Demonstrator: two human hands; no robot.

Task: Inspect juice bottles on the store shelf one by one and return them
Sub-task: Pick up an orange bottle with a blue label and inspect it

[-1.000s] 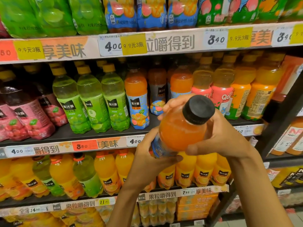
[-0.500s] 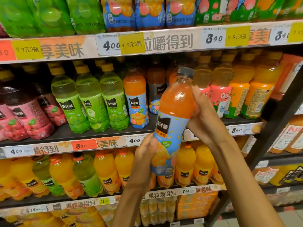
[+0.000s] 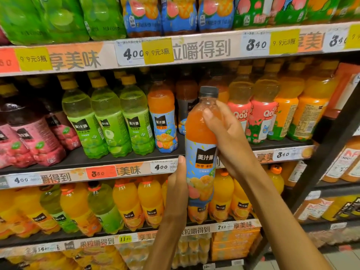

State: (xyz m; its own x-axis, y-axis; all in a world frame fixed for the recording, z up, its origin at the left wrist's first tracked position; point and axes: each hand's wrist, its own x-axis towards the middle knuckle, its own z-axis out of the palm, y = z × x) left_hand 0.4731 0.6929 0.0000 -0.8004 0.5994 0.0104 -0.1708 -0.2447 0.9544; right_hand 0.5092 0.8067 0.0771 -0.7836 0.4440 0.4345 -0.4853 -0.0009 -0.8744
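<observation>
Since a second ago: orange juice bottle (image 3: 201, 145) swung from tipped toward the camera, cap foremost, to upright with label facing out; since half a second ago, hardly shifted, only carried a little nearer the shelf front. Head view, the only one: bottle held in the air in front of the middle shelf (image 3: 81, 158), black cap (image 3: 208, 91) on top, blue label with fruit pictures below the orange liquid. Right hand (image 3: 226, 133) wrapped round the bottle's upper body from the right side, thumb (image 3: 209, 115) curled across the front just under the neck, remaining fingers hidden behind. Left hand (image 3: 178, 184) against the lower left side of the label, fingers fairly straight and pointing up, palm cupping the bottle's flank; whether fingers curl behind cannot be told. Left of the hands on the middle shelf: a matching orange bottle (image 3: 162, 119), then three green juice bottles (image 3: 109, 121), then pink-labelled red bottles (image 3: 29, 137) farther left. Right of the right hand: pink-labelled Qoo bottles (image 3: 261, 121) and orange ones (image 3: 311, 114) beyond. Below the hands: a row of yellow-orange bottles (image 3: 128, 203) on the lower shelf. Above: price strip (image 3: 134, 53) marked 400 and the bottoms of more bottles.
</observation>
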